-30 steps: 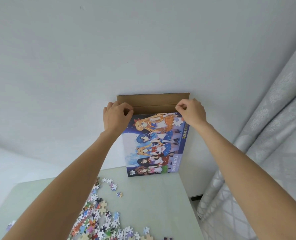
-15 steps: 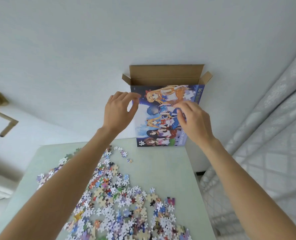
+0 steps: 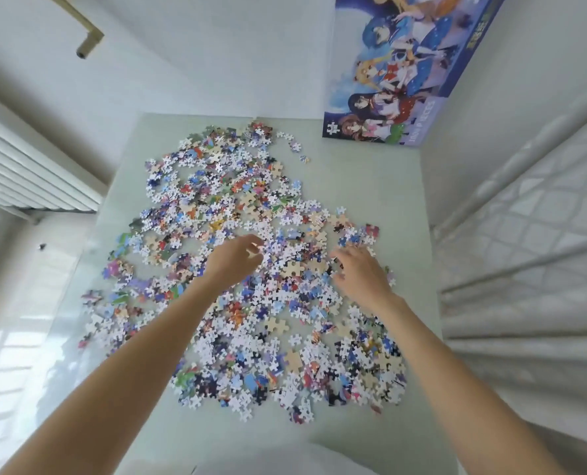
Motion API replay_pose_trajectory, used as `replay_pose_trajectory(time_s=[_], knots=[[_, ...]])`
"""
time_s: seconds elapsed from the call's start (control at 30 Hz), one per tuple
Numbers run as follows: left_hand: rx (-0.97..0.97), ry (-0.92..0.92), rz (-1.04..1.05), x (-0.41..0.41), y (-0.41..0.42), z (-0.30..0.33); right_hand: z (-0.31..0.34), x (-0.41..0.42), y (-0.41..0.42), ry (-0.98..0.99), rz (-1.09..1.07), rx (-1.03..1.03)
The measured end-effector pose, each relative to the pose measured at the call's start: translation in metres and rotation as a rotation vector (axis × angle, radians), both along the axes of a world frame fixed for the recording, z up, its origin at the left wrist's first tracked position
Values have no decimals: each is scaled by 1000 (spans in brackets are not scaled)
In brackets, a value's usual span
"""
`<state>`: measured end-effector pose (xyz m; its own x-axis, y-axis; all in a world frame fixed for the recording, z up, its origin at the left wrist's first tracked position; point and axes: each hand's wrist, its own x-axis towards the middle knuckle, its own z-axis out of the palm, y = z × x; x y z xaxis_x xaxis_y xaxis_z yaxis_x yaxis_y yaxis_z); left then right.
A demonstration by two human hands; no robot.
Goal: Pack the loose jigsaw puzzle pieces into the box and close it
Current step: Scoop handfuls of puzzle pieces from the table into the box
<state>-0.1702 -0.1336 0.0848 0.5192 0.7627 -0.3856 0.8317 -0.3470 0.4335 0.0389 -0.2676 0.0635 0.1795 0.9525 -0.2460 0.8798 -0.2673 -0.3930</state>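
Head view looks down on a pale green table point(image 3: 370, 186) whose surface is mostly covered by loose puzzle pieces point(image 3: 237, 255). At far left a white ribbed radiator point(image 3: 28, 173) runs along the wall, well apart from the table. The pieces spread in a wide scatter from the table's far middle to its near edge, some picture side up and some showing their plain tan backs, with no shared direction. Over the middle of this scatter the left hand point(image 3: 232, 260) hovers with its fingers curled loosely inward, the tips close to the pieces; whether it pinches any is too blurred to tell. Just to its right the right hand point(image 3: 362, 272) lies palm down on the pieces with its fingers spread. At the far right corner the box point(image 3: 398, 73) stands on end against the wall, its long axis upright and its printed cartoon face turned toward the camera. Its top runs out of frame, so its contents cannot be seen. A grey curtain point(image 3: 532, 234) hangs at right.
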Motion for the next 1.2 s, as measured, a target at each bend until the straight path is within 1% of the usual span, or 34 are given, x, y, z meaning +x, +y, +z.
replay_pose_trajectory(time_s=[0.07,0.17,0.27,0.33,0.37,0.47,0.5,0.57,0.6,0.63,0.7,0.77,0.8,0.87,0.93,1.0,1.07,1.2], knots=[[6,25,20,-19,-21,-25,-28,-23,-24,10,-46,-110],[11,136,16,-37,-46,-55,-59,-50,-52,-27,-151,-249],[5,199,38,-49,-60,-74,-73,-73,-52,-52,-227,-324],[33,238,3,-53,-64,-81,-72,-87,-41,-22,-225,-278],[58,236,-16,-56,-63,-83,-70,-95,-33,-13,-187,-242],[98,165,-52,-68,-51,-89,-68,-110,-14,-8,-26,-155],[108,138,-54,-72,-46,-91,-67,-111,-9,-9,-5,-113],[133,89,-59,-79,-34,-93,-62,-106,0,-27,-52,-11],[151,68,-51,-81,-28,-93,-60,-101,6,-54,-94,8],[165,59,-34,-82,-24,-92,-57,-95,12,-79,-144,-30],[154,89,15,-83,-17,-92,-56,-86,25,-74,-235,-217],[101,146,41,-82,-14,-93,-59,-85,35,-55,-251,-358],[81,157,40,-80,-13,-93,-62,-88,38,-46,-225,-383],[42,122,32,-72,-15,-93,-66,-102,42,-47,-135,-375],[9,87,4,-63,-17,-92,-69,-115,43,-95,-81,-297],[-20,80,-18,-57,-19,-93,-70,-121,43,-109,-80,-199],[-56,64,-18,-54,-17,-94,-69,-123,44,-53,-87,-162],[-96,-25,-31,-50,-15,-96,-71,-122,45,36,-115,-169]])
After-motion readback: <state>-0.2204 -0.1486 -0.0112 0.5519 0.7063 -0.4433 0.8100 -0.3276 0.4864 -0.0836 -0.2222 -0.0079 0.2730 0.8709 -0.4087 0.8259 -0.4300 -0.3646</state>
